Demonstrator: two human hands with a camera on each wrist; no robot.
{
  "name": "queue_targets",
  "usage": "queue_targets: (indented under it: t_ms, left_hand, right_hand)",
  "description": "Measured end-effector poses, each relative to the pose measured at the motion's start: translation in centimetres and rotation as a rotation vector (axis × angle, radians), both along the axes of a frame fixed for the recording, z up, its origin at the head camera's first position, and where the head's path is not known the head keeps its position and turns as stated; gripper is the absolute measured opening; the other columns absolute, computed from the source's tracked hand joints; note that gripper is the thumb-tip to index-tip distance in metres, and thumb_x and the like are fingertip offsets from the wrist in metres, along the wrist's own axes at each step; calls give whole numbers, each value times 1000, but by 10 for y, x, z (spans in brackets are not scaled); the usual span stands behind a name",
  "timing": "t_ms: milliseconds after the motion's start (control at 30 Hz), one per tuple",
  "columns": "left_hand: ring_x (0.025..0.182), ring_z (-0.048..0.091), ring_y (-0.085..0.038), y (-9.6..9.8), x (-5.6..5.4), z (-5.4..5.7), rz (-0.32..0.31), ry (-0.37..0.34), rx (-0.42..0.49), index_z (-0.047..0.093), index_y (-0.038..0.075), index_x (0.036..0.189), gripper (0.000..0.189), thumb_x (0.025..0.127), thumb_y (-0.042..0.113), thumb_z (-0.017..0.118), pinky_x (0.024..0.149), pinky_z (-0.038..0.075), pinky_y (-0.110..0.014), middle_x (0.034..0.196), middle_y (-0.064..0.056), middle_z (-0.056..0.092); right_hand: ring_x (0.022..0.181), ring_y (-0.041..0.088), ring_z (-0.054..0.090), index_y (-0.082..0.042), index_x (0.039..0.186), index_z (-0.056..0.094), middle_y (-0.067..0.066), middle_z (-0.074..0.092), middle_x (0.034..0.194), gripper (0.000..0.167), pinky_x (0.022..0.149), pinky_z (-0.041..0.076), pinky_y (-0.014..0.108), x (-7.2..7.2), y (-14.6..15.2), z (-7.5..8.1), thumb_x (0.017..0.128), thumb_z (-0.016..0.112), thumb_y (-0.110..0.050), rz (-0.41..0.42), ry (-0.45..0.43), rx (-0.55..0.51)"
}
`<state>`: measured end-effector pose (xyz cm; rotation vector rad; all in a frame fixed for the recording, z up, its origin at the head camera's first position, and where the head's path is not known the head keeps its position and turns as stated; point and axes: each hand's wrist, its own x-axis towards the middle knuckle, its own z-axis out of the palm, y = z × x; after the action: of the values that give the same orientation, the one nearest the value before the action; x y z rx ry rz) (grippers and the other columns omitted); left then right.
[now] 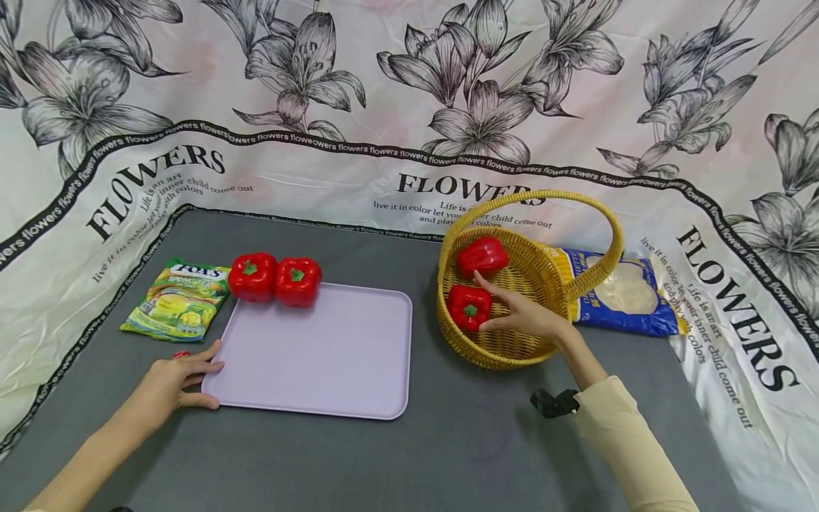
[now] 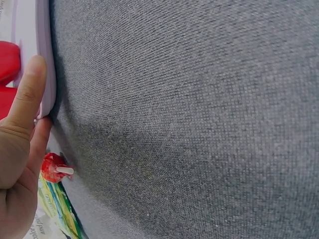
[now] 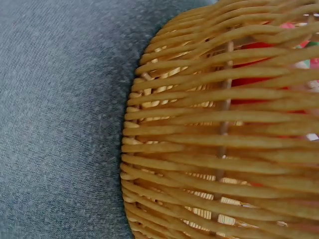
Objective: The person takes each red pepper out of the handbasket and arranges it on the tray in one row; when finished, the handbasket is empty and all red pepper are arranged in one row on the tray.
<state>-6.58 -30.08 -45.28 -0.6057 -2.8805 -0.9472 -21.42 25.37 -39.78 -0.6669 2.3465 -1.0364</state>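
My left hand (image 1: 173, 380) touches the left edge of the lavender tray (image 1: 313, 355), fingers and thumb spread along it. The left wrist view shows the thumb (image 2: 30, 92) lying along the tray rim (image 2: 45, 64). Two red bell peppers (image 1: 252, 277) (image 1: 298, 282) sit side by side at the tray's back left corner. My right hand (image 1: 527, 313) reaches into the yellow wicker basket (image 1: 493, 359), with fingers spread beside the front red bell pepper (image 1: 470, 308). Another red bell pepper (image 1: 483, 257) lies behind it. The basket's woven wall (image 3: 199, 119) hides this hand in the right wrist view.
A green Fox's candy bag (image 1: 179, 302) lies left of the tray, with a red-wrapped lollipop (image 2: 54, 168) near the left hand. A blue and yellow packet (image 1: 621, 288) lies behind the basket on its right. The basket's tall handle (image 1: 544, 195) arches over it.
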Motion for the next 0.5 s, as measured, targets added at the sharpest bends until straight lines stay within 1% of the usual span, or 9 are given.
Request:
queue_targets:
  t_ms: [33, 67, 167, 300, 400, 500]
  left_hand:
    - [88, 66, -10, 0, 0, 0, 1, -9, 0, 67, -14, 104, 61, 54, 14, 88, 69, 51, -6, 124, -33, 54]
    - [88, 66, -10, 0, 0, 0, 3, -14, -2, 67, -14, 104, 61, 54, 14, 88, 68, 52, -8, 124, -32, 53]
    - [89, 66, -11, 1, 0, 1, 5, -22, -13, 68, -13, 104, 60, 55, 14, 88, 68, 55, -13, 125, -32, 53]
    - [88, 67, -14, 1, 0, 0, 5, -14, -25, 68, -13, 103, 60, 54, 16, 88, 67, 58, -22, 124, -32, 54]
    - [88, 67, -15, 1, 1, 0, 7, -4, -27, 68, -13, 103, 60, 54, 17, 88, 66, 58, -25, 124, -32, 54]
    - [87, 68, -16, 2, 1, 0, 12, 1, -25, 69, -13, 102, 60, 54, 16, 88, 66, 58, -24, 124, -32, 54]
  right_hand:
    - [143, 38, 10, -16, 155, 11, 10, 12, 160, 91, 112, 18, 63, 0, 0, -1, 88, 71, -26, 5, 15, -4]
    - [143, 37, 12, -15, 155, 13, 11, 14, 160, 89, 112, 19, 63, -1, 0, -2, 88, 71, -25, 7, 20, -20]
    - [140, 37, 23, -16, 154, 20, 12, 24, 157, 81, 109, 26, 63, 0, -1, -5, 90, 68, -23, 11, 45, -76]
    - [134, 32, 36, -21, 151, 31, 9, 35, 151, 68, 106, 33, 60, 1, -3, -9, 93, 65, -20, -2, 88, -135]
    - [133, 31, 37, -20, 149, 35, 9, 39, 148, 65, 106, 35, 59, 2, -4, -11, 92, 65, -19, -28, 111, -153]
    - [132, 32, 39, -19, 148, 36, 10, 43, 145, 62, 104, 38, 58, 2, -6, -10, 93, 64, -20, -65, 88, -179]
